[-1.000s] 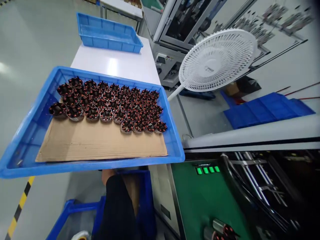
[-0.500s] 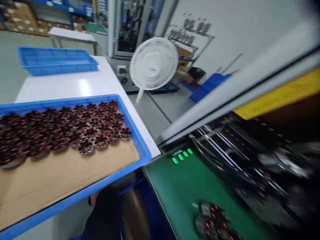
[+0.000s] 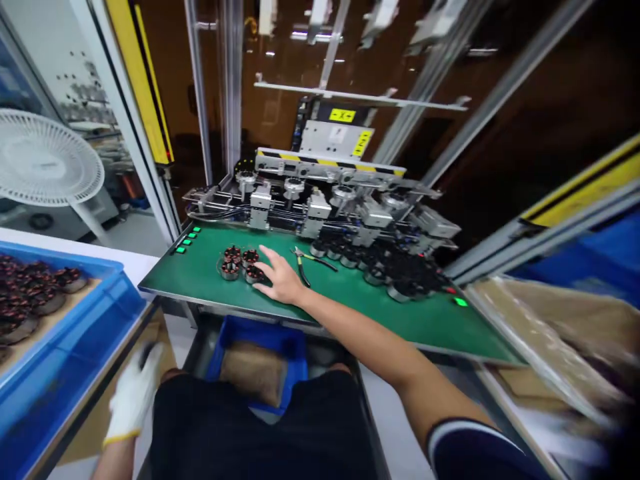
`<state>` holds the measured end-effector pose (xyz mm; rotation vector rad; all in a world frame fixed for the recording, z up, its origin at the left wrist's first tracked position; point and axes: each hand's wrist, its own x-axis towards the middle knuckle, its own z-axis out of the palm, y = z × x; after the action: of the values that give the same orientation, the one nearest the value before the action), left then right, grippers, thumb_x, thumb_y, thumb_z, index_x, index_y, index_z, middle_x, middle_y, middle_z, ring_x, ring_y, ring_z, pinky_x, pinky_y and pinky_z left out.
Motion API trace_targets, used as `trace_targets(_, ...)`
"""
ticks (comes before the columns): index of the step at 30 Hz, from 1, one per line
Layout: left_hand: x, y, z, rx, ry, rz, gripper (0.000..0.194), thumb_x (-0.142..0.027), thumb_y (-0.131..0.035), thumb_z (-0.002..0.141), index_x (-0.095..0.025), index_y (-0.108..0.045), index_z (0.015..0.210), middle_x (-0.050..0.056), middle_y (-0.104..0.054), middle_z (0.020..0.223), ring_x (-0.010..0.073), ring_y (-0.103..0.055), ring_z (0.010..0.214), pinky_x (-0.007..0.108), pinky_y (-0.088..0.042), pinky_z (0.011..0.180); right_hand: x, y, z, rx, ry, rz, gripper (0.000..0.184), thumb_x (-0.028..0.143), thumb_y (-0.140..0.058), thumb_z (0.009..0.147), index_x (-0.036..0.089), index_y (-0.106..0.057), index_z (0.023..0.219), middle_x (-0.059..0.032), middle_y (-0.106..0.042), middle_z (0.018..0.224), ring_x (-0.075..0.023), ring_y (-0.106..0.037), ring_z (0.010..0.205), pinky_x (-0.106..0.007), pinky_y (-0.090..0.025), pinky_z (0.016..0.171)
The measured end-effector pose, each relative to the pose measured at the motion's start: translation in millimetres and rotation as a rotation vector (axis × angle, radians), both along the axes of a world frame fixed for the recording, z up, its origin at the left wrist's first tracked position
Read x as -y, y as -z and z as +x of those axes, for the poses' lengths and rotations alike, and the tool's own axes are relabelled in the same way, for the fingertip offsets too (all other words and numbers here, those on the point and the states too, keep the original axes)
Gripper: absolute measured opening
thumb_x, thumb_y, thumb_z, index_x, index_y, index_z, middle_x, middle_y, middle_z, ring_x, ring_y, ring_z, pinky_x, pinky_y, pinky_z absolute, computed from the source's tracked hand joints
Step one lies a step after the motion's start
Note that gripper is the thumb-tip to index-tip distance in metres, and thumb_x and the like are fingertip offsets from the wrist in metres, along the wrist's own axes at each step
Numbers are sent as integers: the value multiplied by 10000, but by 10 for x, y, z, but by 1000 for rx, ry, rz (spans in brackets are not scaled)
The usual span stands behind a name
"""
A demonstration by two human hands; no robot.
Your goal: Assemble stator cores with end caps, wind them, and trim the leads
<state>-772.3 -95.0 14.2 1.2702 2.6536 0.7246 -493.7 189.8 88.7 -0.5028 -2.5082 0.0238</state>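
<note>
My right hand (image 3: 281, 277), bare, reaches over the green work surface (image 3: 320, 297). Its fingers are spread beside a small group of copper-wound motor stators (image 3: 230, 268), and they overlap the nearest stator (image 3: 253, 273); I cannot tell whether they touch it. Low on the left hangs my left hand (image 3: 134, 388) in a white knitted glove with a yellow cuff. A dark patch shows at its fingers, too blurred to identify. Pliers (image 3: 303, 268) with dark-and-yellow handles lie just right of my right hand.
A blue tray (image 3: 107, 283) of stators stands left. Behind the green surface is a machine with metal clamps (image 3: 316, 212); several dark stators (image 3: 375, 270) sit before it. A blue bin (image 3: 297, 347) is below, a white fan (image 3: 47, 160) at left, plastic-covered material (image 3: 540, 347) at right.
My view has swung right, from the blue tray of stators to the green surface and machine. Both hands, out of sight before, are now in view.
</note>
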Motion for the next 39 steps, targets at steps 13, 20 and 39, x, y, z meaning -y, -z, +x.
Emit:
trace_targets(13, -1654, -1463, 483, -893, 721, 131, 159, -184, -695, 821, -197, -786, 950, 127, -650, 1333, 438, -448, 1399, 598, -361, 1163, 118, -204, 105, -199, 199, -155, 414, 174, -749, 860, 75, -661, 1252, -287, -411, 1547, -416, -342, 1483, -641, -356, 1159)
trace_targets(20, -1507, -1405, 500, -921, 750, 104, 324, -94, -510, 901, -217, -779, 1033, 109, -743, 1203, 356, -590, 1276, 557, -436, 1100, 492, -163, -292, -194, 129, -547, 168, 280, -698, 952, 140, -709, 1045, -90, -721, 1109, -208, -678, 1077, -417, -552, 1003)
trace_targets(39, -1490, -1735, 502, -705, 748, -24, 241, -301, -561, 907, -197, -774, 865, 97, -753, 965, 293, -645, 995, 434, -497, 913, 539, -268, -805, -123, 205, -1396, 209, 311, -653, 1002, 119, -649, 1085, -30, -670, 970, -118, -656, 782, -256, -591, 680)
